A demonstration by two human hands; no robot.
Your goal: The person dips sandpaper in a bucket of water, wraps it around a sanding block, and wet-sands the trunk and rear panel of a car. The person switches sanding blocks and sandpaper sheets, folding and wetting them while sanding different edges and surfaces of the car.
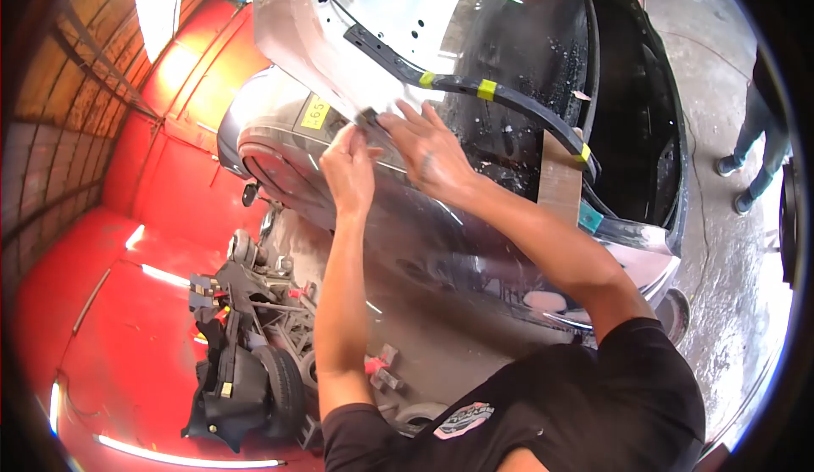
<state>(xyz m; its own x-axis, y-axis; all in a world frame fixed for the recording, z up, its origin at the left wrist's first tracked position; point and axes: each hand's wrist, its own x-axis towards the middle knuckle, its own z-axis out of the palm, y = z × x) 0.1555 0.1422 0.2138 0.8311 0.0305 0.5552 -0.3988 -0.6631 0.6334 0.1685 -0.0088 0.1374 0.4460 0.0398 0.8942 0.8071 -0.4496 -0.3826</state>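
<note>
Both my hands meet at the edge of a pale car body panel [339,65]. Fingers bent and pressed together, my left hand [348,167] is at a small dark piece [366,119] by that edge. My right hand [431,152] lies against the panel, its fingers stretched forward beside the same piece; whether it grips anything is hidden. Above my right hand runs a black curved strip [458,84] with bits of yellow tape [486,90]. A yellow label [314,113] marked 65 is on the car's glass, left of my hands.
Below left, car parts and a black plastic liner [246,387] lie near the red wall [76,302]. A cardboard piece [560,180] rests on the car by the dark opening [632,99]. Another person's legs [759,137] stand at the far right.
</note>
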